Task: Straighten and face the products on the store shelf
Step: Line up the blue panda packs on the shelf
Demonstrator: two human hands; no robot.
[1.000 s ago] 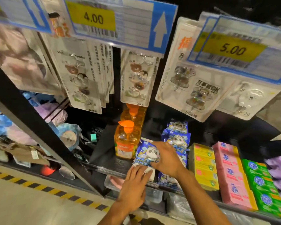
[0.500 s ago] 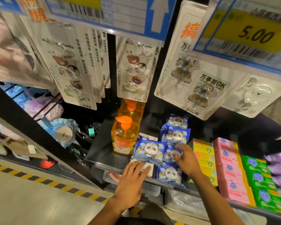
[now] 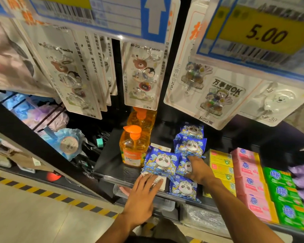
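Observation:
Several blue panda-print packs lie on a black shelf (image 3: 111, 165). One pack (image 3: 161, 162) sits at the front, tilted, beside an orange pump bottle (image 3: 132, 148). My left hand (image 3: 144, 195) lies flat, fingers apart, on a white item under that pack's front edge. My right hand (image 3: 197, 170) presses down on a middle pack (image 3: 183, 166) in the row; whether its fingers grip it is hidden. Further packs lie behind (image 3: 190, 146) and in front (image 3: 183, 188) of it.
Yellow (image 3: 221, 165), pink (image 3: 249, 179) and green (image 3: 286, 195) soap boxes fill the shelf to the right. Hook cards (image 3: 142, 74) and price tags (image 3: 263, 32) hang low overhead. A second orange bottle (image 3: 144, 118) stands behind the first. Floor with hazard tape (image 3: 42, 192) lies to the left.
My right hand put the front panda pack down beside the bottle and moved right onto the middle pack of the row. My left hand stayed at the shelf edge. The view moved closer.

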